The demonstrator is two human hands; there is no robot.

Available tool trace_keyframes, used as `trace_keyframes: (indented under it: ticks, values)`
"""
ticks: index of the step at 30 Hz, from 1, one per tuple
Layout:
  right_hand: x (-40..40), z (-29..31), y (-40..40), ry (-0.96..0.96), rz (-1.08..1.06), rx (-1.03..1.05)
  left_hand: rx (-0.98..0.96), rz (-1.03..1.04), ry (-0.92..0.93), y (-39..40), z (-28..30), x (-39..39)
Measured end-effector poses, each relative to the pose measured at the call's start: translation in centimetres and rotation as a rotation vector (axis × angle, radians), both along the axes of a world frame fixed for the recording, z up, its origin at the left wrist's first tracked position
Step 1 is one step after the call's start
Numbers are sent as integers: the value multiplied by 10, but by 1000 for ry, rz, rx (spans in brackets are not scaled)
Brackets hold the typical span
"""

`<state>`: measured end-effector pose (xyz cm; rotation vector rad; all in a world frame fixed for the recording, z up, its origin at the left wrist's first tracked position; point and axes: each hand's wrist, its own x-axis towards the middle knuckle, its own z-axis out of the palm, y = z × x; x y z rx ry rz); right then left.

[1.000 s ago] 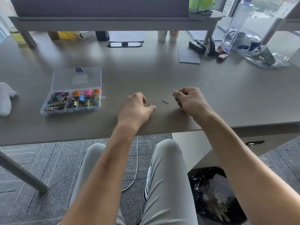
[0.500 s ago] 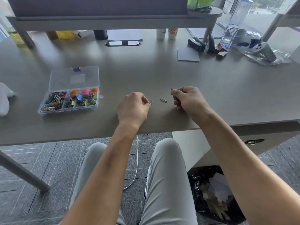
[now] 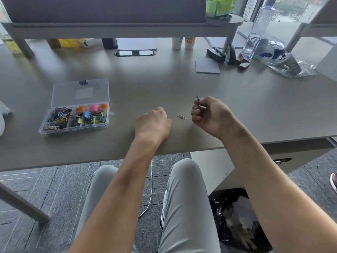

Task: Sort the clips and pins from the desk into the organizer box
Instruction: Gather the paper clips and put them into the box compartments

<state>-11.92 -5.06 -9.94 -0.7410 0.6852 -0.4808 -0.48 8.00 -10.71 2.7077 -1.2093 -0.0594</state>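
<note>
Head view: right hand (image 3: 212, 115) pinches paper clips (image 3: 198, 102); left hand (image 3: 153, 125) curled, contents unclear.

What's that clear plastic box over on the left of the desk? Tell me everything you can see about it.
The organizer box is a small case of clear plastic, standing on the grey desk to the left of both hands, touched by neither. Its hinged lid is open and tilted back, with a blue latch at the far edge. Dividers split it into compartments: coloured paper clips at the left, round orange and pink pieces at the back, blue and yellow binder clips near the front.
</note>
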Motion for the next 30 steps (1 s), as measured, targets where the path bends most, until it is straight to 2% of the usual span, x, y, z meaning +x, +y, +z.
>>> trace_keyframes:
  ticks: [3, 7, 12, 15, 16, 17, 19, 21, 23, 26, 30]
  values:
    - [4, -1, 0, -2, -22, -52, -39, 1, 15, 1, 1, -1]
    - [8, 0, -4, -13, 17, -13, -146, 48, 47, 3, 1, -1]
    - [17, -3, -4, 151, -32, -71, -369, 183, 170, 3, -3, 6]
    - [18, -4, -4, 184, -76, -133, -518, 174, 264, 2, -9, 13]
    - [19, -4, -4, 189, -87, -143, -588, 168, 346, 0, -10, 15]
    - [18, -4, -4, 199, -95, -157, -694, 183, 507, -3, -10, 17]
    - [17, -6, -4, 261, -98, -268, -934, 287, 1036, -6, -3, 17]
    - [13, -8, -1, 439, -64, -572, -1038, 348, 1517, -4, 2, 19]
    - [9, -10, 2, 640, -10, -912, -1094, 314, 1819, -1, 6, 22]
    - [8, -13, 8, 746, 45, -1210, -1194, 233, 2099, 0, 6, 25]
    - [11, -18, 14, 779, 29, -1342, -1235, 177, 2185, -6, 7, 26]
